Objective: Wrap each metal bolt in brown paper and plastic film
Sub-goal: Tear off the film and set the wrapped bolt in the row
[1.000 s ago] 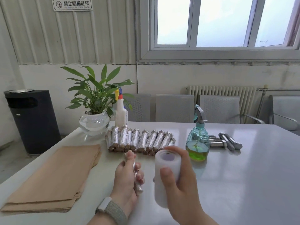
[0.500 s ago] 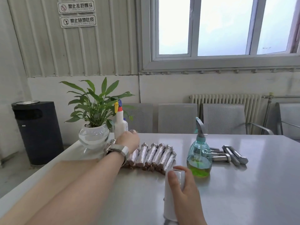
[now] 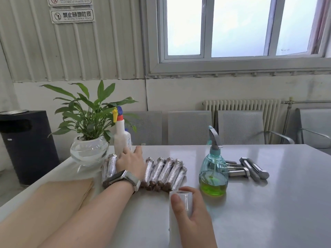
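At the lower left of the frame a stack of flat brown paper sheets lies on the pale grey table, partly covered by the outstretched left forearm. Just right of it, at centre left, the left hand lies palm-down on the row of film-wrapped bolts, fingers spread and fairly straight; whether it hides a bolt underneath, I cannot tell. The wrist wears a grey-strapped watch.

The risk here, as I judge it, is that this hand pressing on the round bundles sets them rolling, or that the fingertips knock the white spray bottle just beyond them, which stands beside the glass-bowled green plant.

At lower centre the right hand curls round the upright white roll of plastic film, thumb on its near side. A slack grip could let the roll topple.

Further right stands a teal spray bottle with green liquid, and behind and beside it the bare metal bolts wait unwrapped, well apart from both hands.
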